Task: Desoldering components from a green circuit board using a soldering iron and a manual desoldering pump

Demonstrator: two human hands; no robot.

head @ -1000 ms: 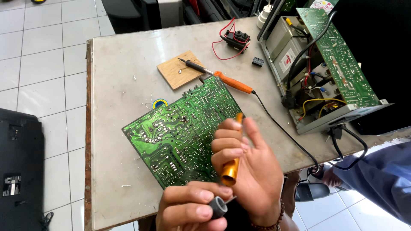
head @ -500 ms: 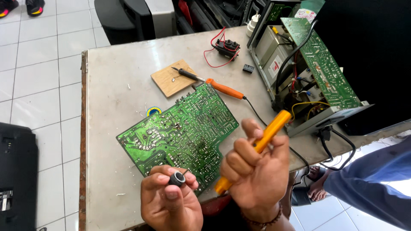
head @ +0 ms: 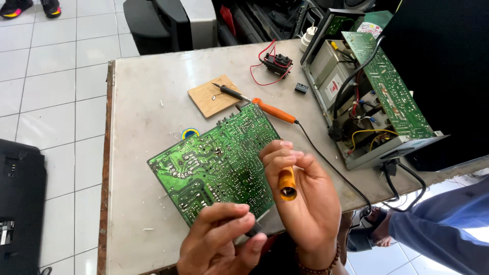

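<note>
Orange tool (head: 287, 184) sits upright-ish in the right hand (head: 305, 203), long axis pointing almost straight at the camera, so only its round open end shows; rest of the shaft is foreshortened and hidden behind the fingers (head: 277, 155). Right fingers are curled round it, thumb on the far side, pinching the barrel. What kind of tool it is: can't tell for sure, prob. a solder sucker.

Left hand (head: 221, 242) is lower, at the near table edge, just left of the right hand. Its fingers are pressed together round a small dark part (head: 253, 231), only a sliver showing, so shape unclear. Tool mouth lies up and right of that part, near but apart; right hand is the nearer one to the board.

Green board (head: 219, 163) lies flat, solder side up, turned diagonal, its near corner under both hands and partly covered by them. Past it, toward the far edge: wood block (head: 211, 97), and a soldering iron (head: 254, 102) w/ orange handle, tip resting on the block, cord trailing off the right edge. Small black part w/ red wires (head: 275, 63) near the far edge. Open chassis (head: 367, 102) takes the far right corner, innards cluttered. Another person's blue sleeve (head: 443, 224) is cut off bottom right.
</note>
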